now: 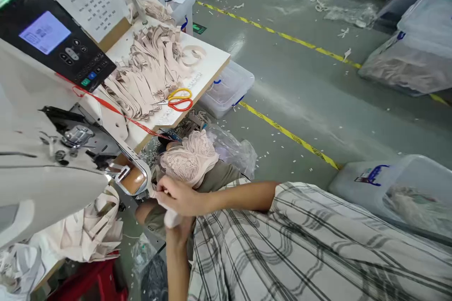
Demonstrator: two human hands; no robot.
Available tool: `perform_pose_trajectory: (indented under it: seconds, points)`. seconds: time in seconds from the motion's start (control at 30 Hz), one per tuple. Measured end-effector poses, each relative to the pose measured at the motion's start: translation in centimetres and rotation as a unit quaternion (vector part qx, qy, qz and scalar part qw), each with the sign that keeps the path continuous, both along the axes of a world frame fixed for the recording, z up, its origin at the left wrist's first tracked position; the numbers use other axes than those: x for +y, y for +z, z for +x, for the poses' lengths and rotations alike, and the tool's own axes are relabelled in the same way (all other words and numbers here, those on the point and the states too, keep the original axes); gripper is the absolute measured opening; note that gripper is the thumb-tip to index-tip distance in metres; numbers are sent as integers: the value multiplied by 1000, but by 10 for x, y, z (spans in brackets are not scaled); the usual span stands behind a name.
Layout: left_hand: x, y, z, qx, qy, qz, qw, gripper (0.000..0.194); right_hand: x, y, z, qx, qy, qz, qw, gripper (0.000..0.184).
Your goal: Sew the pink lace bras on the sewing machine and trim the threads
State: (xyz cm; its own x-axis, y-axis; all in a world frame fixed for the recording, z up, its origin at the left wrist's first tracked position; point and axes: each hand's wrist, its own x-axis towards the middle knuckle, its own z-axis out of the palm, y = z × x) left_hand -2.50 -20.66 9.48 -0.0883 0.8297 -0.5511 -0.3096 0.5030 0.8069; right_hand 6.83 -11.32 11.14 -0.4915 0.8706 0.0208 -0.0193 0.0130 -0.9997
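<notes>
My right hand [178,196] is closed in a pinch on a pale pink fabric piece [172,218], just in front of the sewing machine's arm [132,176]. My left hand [181,235] comes up from below and grips the same piece from underneath, with its fingers mostly hidden. A pink lace garment [190,160] lies bunched on my lap right above the hands. My plaid shirt fills the lower right.
A white sewing machine [38,169] with a control panel [52,40] fills the left. The table [208,63] holds a heap of beige straps [148,70] and red-and-yellow scissors [179,99]. Clear plastic bins [229,89] stand on the grey floor with yellow tape lines. More fabric [92,230] hangs below the machine.
</notes>
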Motion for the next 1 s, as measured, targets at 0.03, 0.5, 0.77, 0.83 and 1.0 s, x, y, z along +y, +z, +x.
perform_pose_trajectory:
  seconds: [0.03, 0.5, 0.77, 0.83, 1.0]
  points:
    - [2, 1, 3, -5, 35, 9, 999, 85, -4, 0, -3, -9, -1, 40, 999, 20]
    - [13, 56, -9, 207, 68, 134, 967, 30, 10, 7, 39, -88, 24, 271, 958, 20]
    - [3, 81, -25, 195, -112, 158, 961, 23, 39, 55, 44, -219, 375, 324, 840, 11]
    - [2, 81, -30, 178, -109, 149, 967, 27, 40, 55, 43, -224, 373, 319, 842, 10]
    - [0, 84, -46, 147, -35, 115, 982, 34, 38, 40, 51, -262, 104, 304, 910, 14]
